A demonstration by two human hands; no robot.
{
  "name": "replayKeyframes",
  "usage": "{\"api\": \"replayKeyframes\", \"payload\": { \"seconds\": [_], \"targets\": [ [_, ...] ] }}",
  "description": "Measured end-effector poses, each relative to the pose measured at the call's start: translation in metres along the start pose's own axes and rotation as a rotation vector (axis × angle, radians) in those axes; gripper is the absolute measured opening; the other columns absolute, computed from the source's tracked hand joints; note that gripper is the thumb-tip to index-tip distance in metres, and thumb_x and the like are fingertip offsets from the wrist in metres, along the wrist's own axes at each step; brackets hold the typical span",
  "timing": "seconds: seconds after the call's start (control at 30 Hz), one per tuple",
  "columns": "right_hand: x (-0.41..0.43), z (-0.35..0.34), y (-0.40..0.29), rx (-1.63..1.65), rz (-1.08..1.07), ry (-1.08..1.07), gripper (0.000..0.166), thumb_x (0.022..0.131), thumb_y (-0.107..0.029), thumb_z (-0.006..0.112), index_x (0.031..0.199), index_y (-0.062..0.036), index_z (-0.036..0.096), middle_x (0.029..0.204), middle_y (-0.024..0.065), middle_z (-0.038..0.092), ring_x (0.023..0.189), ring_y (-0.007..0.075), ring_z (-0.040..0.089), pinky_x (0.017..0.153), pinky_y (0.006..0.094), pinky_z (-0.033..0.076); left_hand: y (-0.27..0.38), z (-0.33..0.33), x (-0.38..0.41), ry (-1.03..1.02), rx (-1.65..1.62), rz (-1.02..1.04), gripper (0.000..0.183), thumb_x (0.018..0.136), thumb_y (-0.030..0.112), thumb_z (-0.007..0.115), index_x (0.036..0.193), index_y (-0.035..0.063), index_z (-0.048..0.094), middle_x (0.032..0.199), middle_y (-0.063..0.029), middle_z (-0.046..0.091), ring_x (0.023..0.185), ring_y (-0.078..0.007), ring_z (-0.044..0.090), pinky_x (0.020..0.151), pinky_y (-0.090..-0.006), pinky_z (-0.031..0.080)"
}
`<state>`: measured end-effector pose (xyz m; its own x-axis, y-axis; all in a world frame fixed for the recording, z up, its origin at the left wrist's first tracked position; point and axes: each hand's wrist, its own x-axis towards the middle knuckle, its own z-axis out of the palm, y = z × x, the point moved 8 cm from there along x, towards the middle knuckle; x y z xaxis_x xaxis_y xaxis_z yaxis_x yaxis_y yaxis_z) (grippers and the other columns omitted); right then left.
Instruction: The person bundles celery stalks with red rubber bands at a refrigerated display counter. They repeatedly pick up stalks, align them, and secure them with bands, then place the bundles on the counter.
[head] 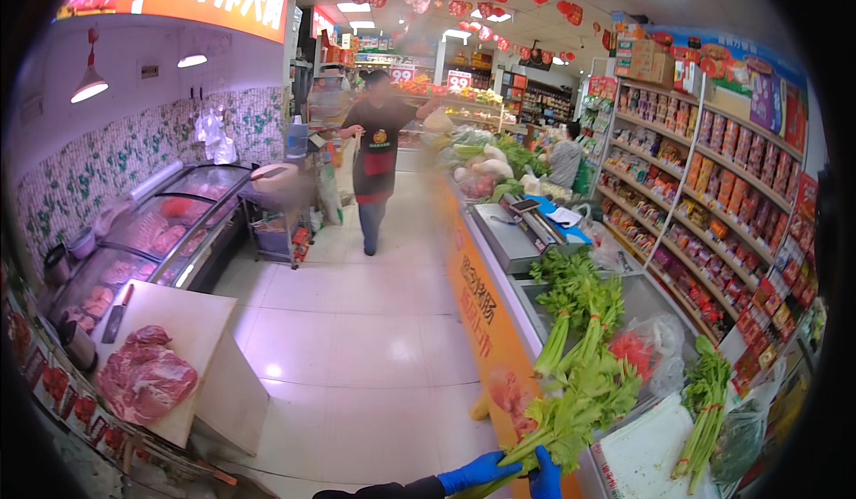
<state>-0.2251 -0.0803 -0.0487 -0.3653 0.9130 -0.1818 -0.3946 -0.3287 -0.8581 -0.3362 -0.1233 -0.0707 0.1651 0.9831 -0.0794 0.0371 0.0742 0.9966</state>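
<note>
My left hand [476, 473], in a blue glove and dark sleeve, grips the stalks of a leafy bunch of celery [568, 412] at the bottom of the view. Beside it my right hand [546, 477], gloved in blue too, closes on the same bunch where stalks meet leaves; the lower edge of the picture cuts this hand off. The leafy end points away from me over the counter's edge. Just beyond it, tied celery bunches [588, 325] lie on the counter, next to a clear plastic bag [659, 348] with something red near it.
Tied green stalks [702, 412] lie on a white box [642, 452] at right. Farther along the counter stands a weighing scale [511, 235]. At left, raw meat [146, 375] and a cleaver [117, 315] rest on a cutting board [217, 328]. A person in an apron [378, 144] stands in the aisle.
</note>
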Motion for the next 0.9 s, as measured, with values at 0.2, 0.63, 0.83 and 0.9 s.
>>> {"api": "replayKeyframes", "payload": {
  "seconds": [0.2,0.63,0.83,0.9],
  "targets": [
    [-0.030,-0.127,0.009,0.055,-0.056,0.071,0.053,0.086,-0.035,0.057,0.130,-0.0126,0.039,0.124,0.0149,0.047,0.111,0.0247,0.046,0.095,0.0364,0.037,0.092,0.063,-0.025,-0.087,0.125,0.040,0.073,0.077,0.029,0.066,0.135,0.0088,0.028,0.127,-0.0156,0.045,0.117,-0.0238,0.044,0.097,-0.0343,0.035],
    [-0.114,-0.233,-0.159,-0.505,-0.019,0.359,0.041,0.082,-0.022,0.058,0.119,-0.0049,0.050,0.095,0.0062,0.059,0.062,0.0116,0.052,0.054,0.0228,0.044,0.054,0.240,0.056,0.252,0.258,0.251,0.058,0.082,0.032,0.059,0.129,0.0078,0.035,0.113,-0.0225,0.053,0.099,-0.0364,0.055,0.081,-0.0385,0.045],
    [-0.185,-0.246,-0.199,-1.028,-0.376,-0.038,0.032,0.089,-0.030,0.052,0.099,-0.0004,0.059,0.092,0.0112,0.060,0.080,0.0208,0.056,0.068,0.0328,0.048,0.039,0.311,0.096,0.362,-0.068,0.190,0.063,0.082,0.034,0.061,0.129,0.0002,0.036,0.114,-0.0158,0.053,0.103,-0.0204,0.052,0.088,-0.0315,0.041],
    [-0.187,-0.272,-0.166,-0.743,0.020,-0.097,0.028,0.083,-0.024,0.060,0.091,0.0027,0.059,0.079,0.0086,0.060,0.072,0.0169,0.056,0.063,0.0316,0.046,0.034,0.331,0.101,0.330,-0.242,0.198,0.062,0.082,0.032,0.061,0.129,0.0004,0.036,0.113,-0.0126,0.053,0.101,-0.0173,0.051,0.088,-0.0294,0.041]
  ]
}}
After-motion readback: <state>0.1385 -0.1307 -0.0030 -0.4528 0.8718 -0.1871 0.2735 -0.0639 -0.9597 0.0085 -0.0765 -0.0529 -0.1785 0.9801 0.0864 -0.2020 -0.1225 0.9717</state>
